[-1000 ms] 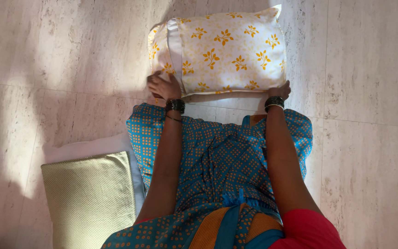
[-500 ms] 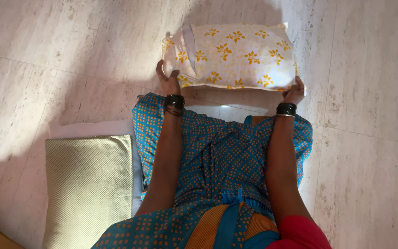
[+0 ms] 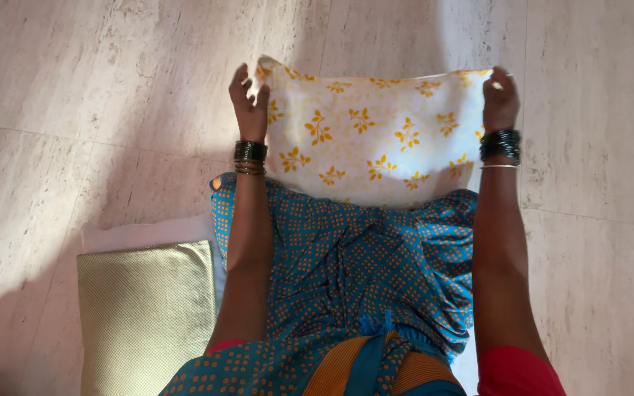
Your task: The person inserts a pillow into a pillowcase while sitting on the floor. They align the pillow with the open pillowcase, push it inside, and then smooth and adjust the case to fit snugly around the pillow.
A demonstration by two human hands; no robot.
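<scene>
Pale stone floor tiles (image 3: 97, 88), veined and crossed by thin grout lines, are lit by a broad patch of sunlight, with shade falling over the lower left. A pillow (image 3: 372, 139) in a white case printed with yellow leaf sprigs is held up over the person's lap, its lower edge resting against the blue cloth with orange dots (image 3: 346, 257) that covers the knees. The case is filled by the pillow — no opening is shown from this side, and the upper edge is stretched nearly straight between the two hands. The left hand (image 3: 249, 99) is closed around the upper left corner of the pillow, fingers curled over the fabric, with a bunch of the white case pinched at the top; dark bangles are worn on the wrist below it. The right hand (image 3: 500, 95) is likewise clenched on the upper right corner, thumb and fingers wrapped tight around the fabric, and a stack of dark bangles with one thin metal ring is seen on that wrist. At the lower left, a second cushion (image 3: 144, 315) in a pale green, finely dotted cover is laid flat on a white sheet (image 3: 141, 235) — well apart from both hands.
</scene>
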